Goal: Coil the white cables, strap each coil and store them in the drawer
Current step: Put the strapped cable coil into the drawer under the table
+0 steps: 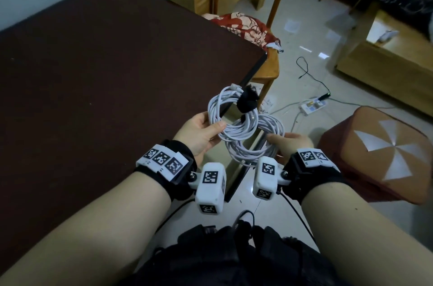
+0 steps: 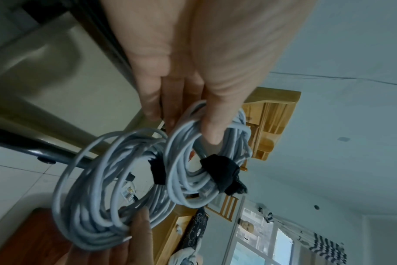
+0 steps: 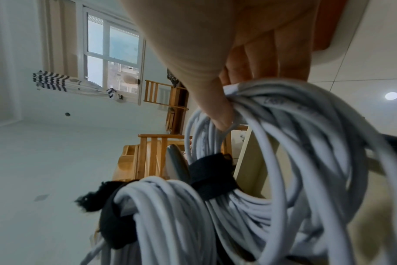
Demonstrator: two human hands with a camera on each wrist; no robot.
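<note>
Holding entry: two coils of white cable, kept off the right edge of the dark table [image 1: 93, 70], above the pale floor [image 1: 293, 51].

Far coil [image 1: 226, 117]: bound by a black strap [image 1: 247, 100] at the side turned away from the table edge; a plug end is seen beside the strap. It is pinched at its near side by the left hand [image 1: 199, 133], thumb on top and fingers beneath.

Near coil [image 1: 255, 142]: overlapped by the far coil where the two rings meet, with a second black strap [image 2: 158, 172] at that meeting point. It is gripped by the right hand [image 1: 293, 145], thumb pressed over the bundle and fingers curled below.

Grip note: each ring is taken opposite its strap, which is judged to keep the loops gathered and the two bundles carried as a pair.

Task state, judged: coiling and strapping appear done for both; storage remains. The drawer cannot be identified with certainty in any view.

Surroundings, outward from the table edge: a wooden chair [image 1: 269, 70] with red patterned cloth [image 1: 246, 28], a white power strip [image 1: 314, 105] on the floor, a brown cushioned stool [image 1: 384, 156].
</note>
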